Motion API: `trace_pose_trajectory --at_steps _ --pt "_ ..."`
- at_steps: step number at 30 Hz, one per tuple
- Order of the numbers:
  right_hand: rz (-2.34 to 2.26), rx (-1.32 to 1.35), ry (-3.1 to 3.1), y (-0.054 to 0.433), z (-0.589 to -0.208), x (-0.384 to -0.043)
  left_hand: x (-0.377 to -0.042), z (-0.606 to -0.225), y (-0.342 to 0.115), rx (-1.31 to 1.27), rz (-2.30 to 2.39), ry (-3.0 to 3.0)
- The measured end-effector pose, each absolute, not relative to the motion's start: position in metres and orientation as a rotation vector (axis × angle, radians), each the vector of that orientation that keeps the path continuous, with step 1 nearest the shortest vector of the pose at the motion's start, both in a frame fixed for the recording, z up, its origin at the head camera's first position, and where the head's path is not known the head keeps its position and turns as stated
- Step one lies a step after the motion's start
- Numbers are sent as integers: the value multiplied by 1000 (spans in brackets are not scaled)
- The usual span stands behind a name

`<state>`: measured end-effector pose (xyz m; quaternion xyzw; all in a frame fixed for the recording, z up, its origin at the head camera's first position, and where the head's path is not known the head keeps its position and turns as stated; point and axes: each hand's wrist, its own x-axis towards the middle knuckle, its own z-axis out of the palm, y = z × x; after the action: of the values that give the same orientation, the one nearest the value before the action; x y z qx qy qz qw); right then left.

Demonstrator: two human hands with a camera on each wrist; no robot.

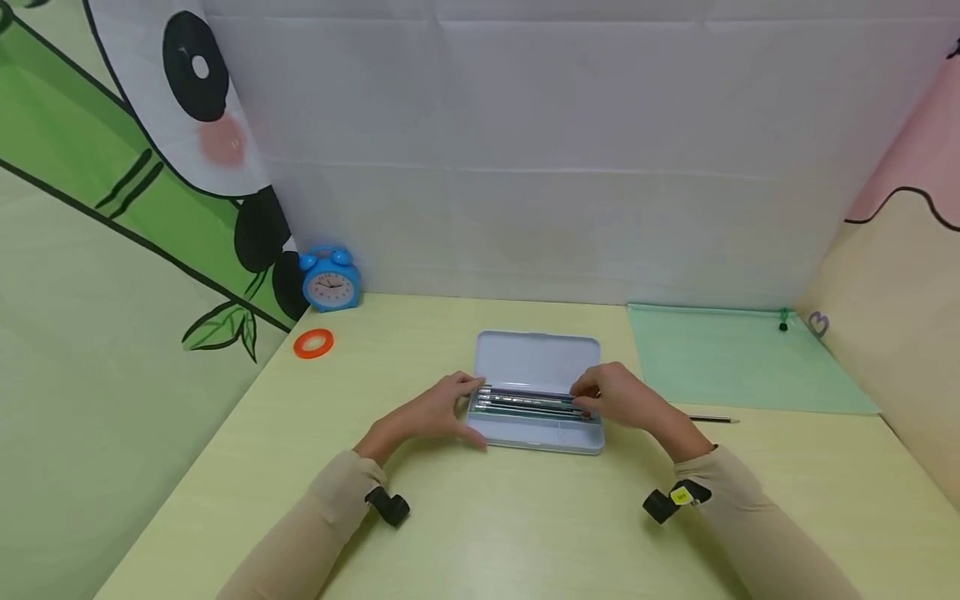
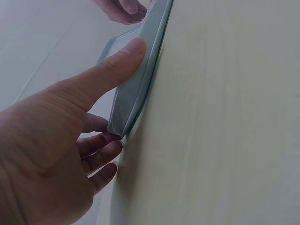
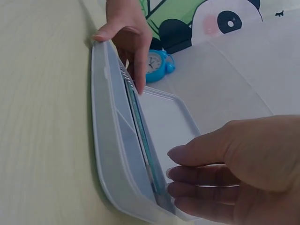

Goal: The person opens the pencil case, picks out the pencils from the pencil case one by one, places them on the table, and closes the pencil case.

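An open pale pencil case (image 1: 517,432) lies on the table, its lid (image 1: 537,360) tipped back. Several pencils (image 1: 525,402) lie lengthwise inside, along the hinge side. My left hand (image 1: 442,407) grips the left end, with the thumb (image 2: 124,61) along the front wall and the fingers around the end. Over the right end of the pencils is my right hand (image 1: 618,396). In the right wrist view, its loosely bent fingers (image 3: 206,176) are at the case's edge by the lid, with nothing showing between them and the thumb.
A dark pencil (image 1: 714,419) lies on the table to the right, near a green translucent folder (image 1: 750,358). At the back left stand a blue alarm clock (image 1: 331,282) and an orange ring (image 1: 313,343). Printed cloth walls (image 1: 525,167) enclose the table.
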<state>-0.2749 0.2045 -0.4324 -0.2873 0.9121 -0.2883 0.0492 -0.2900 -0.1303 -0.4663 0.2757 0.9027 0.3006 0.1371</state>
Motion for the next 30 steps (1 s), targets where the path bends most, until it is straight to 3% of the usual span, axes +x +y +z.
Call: trace_pose_trajectory --at_steps 30 --pt "-812 -964 2765 179 -441 -275 -289 -465 -132 776 899 2594"
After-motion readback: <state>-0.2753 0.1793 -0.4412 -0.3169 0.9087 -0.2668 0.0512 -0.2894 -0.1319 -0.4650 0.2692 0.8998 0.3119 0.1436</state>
